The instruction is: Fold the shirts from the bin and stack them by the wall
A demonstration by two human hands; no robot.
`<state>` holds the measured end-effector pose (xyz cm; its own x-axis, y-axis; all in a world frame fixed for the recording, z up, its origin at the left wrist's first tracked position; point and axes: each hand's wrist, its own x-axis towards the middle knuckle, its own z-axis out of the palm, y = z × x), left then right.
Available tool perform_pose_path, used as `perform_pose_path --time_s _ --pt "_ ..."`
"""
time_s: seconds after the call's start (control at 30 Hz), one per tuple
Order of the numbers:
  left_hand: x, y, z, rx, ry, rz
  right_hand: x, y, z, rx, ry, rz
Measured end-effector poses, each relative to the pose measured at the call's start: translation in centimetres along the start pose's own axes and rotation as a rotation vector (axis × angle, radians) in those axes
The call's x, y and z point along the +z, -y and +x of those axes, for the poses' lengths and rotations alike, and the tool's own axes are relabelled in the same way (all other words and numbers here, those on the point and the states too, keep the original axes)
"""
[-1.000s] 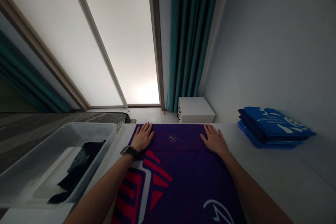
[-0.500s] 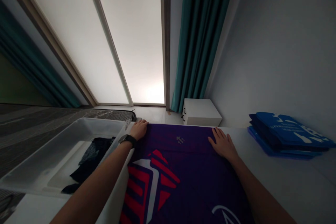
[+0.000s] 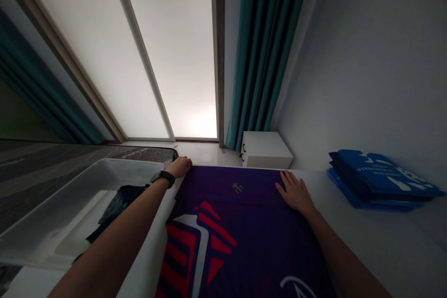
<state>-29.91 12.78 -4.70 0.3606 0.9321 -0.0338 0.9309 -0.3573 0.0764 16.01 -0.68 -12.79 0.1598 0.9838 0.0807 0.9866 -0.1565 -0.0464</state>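
Note:
A dark purple printed cloth (image 3: 258,228), with red stripes and a white figure on its left part, lies spread over the white table. Its far part forms a flat band with a small grey emblem. At the far left corner, my left hand (image 3: 179,166) has its fingers curled closed on the cloth's edge; a dark watch is on that wrist. My right hand (image 3: 296,192) rests open, fingers spread, on the far right corner of the cloth. The near part of the cloth runs out of view.
Left of the table stands a translucent plastic bin (image 3: 87,172) with dark clothes (image 3: 122,200) inside. Folded blue printed cloths (image 3: 380,179) are stacked at the right by the wall. Beyond the table are a white cabinet (image 3: 267,149) and teal curtains (image 3: 268,56).
My left hand has shifted slightly left and its fingers have curled in at the cloth's corner. My right hand stays in place on the cloth. The view has moved slightly.

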Motion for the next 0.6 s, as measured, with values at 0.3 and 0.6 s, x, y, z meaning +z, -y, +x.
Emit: perform_pose_path --time_s 0.3,0.6 --pt "-0.3 0.0 0.2 0.029 -0.020 -0.059 -1.1 -2.7 2.9 -0.043 -0.123 0.125" --pt "0.6 0.2 -0.3 0.014 -0.091 -0.133 -2.9 -2.3 4.3 -0.109 -0.112 0.011"
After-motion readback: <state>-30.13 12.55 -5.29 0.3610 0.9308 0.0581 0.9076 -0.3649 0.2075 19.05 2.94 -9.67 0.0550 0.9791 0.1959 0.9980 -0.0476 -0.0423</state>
